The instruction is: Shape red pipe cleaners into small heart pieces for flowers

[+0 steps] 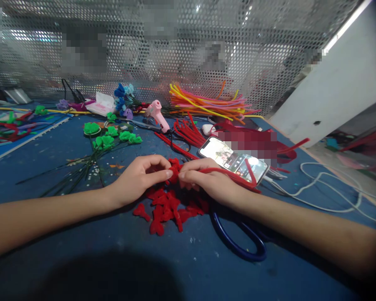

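Observation:
My left hand [146, 175] pinches a red pipe cleaner piece [174, 170], with thumb and forefinger closed around its left side. From the right, my right hand [203, 179] has its fingers closed on the same fuzzy red material. A long red pipe cleaner [228, 173] runs rightward over the back of that hand. Just below the hands lies a pile of bent red pipe cleaner pieces [164, 205]. Blue-handled scissors [232, 242] rest under my right wrist, their blades hidden.
A phone [238, 161] with a lit screen lies behind my right hand, its white cable [319, 184] trailing right. A pink glue gun [158, 115], green pipe cleaner flowers [105, 140] on dark stems, and bundled orange-yellow pipe cleaners [207, 102] sit farther back before a perforated metal screen [128, 54].

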Demonstrator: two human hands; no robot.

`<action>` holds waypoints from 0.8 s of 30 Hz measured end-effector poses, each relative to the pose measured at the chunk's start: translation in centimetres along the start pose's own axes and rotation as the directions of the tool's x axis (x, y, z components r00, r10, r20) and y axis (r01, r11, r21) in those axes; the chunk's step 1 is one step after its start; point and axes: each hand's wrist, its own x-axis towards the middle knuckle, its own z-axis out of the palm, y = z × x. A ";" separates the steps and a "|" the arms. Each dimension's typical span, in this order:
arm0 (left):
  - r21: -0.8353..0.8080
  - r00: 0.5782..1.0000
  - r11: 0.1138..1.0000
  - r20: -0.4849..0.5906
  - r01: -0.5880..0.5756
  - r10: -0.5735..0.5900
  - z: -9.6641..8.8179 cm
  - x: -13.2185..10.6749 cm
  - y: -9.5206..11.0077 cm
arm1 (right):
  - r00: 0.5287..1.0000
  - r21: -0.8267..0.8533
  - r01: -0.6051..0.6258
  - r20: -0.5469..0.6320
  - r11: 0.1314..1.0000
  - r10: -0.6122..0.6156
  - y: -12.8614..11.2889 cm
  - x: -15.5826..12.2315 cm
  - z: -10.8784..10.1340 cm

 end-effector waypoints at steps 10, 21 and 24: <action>-0.091 0.986 0.996 -0.160 0.022 -0.036 -1.3 0.8 -1.1 | 1.000 0.075 -0.013 -0.023 0.997 0.015 0.6 -0.2 -0.5; -0.162 0.992 0.985 -0.119 -0.065 0.046 -0.3 0.0 -0.8 | 0.997 0.043 -0.077 -0.003 0.996 0.077 -0.3 -0.1 0.2; -0.168 0.995 0.984 -0.090 -0.061 0.046 -0.3 0.0 -1.0 | 0.998 0.016 -0.061 0.010 0.998 0.061 -0.2 -0.1 0.3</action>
